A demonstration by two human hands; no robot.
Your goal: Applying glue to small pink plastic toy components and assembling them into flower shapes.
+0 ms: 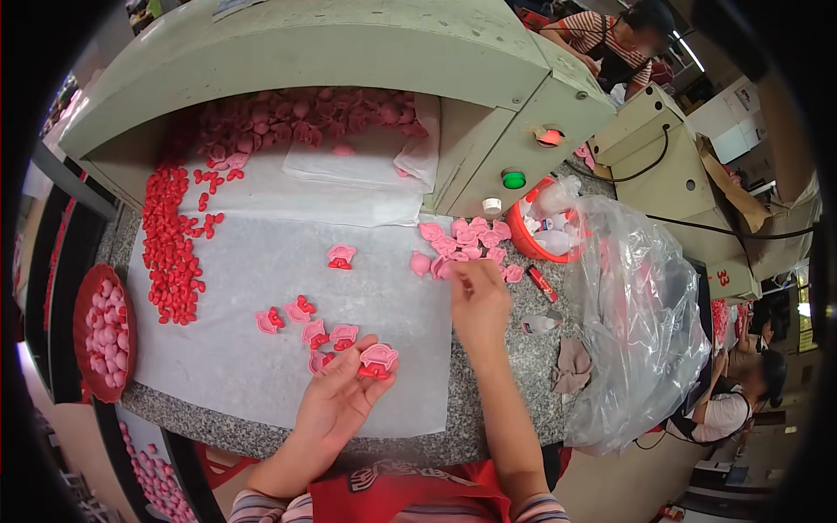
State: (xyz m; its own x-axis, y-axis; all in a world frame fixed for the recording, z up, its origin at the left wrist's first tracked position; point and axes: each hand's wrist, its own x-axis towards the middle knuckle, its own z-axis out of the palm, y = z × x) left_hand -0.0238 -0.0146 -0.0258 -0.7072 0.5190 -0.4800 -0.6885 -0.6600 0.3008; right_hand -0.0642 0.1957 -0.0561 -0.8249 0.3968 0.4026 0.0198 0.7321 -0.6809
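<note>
My left hand [338,392] holds a pink molded plastic piece [380,355] with a red bow-shaped part along its lower edge, gripped between thumb and fingers. My right hand [481,307] is at the near edge of a pile of pink molded pieces [475,237]. Its fingers are pinched together, and what lies between them is hidden. Left of my left hand, several pink pieces with red bow parts [314,332] lie on white paper [235,366]. Another such piece [341,255] sits apart, farther back.
A heap of small red parts [166,244] lines the paper's left side. At far left stands a red basket [85,349] of pink pieces. A pale green machine [349,52] arches behind, pink pieces inside. An orange bucket [525,234], red tube [542,283] and clear plastic bag [632,322] are right.
</note>
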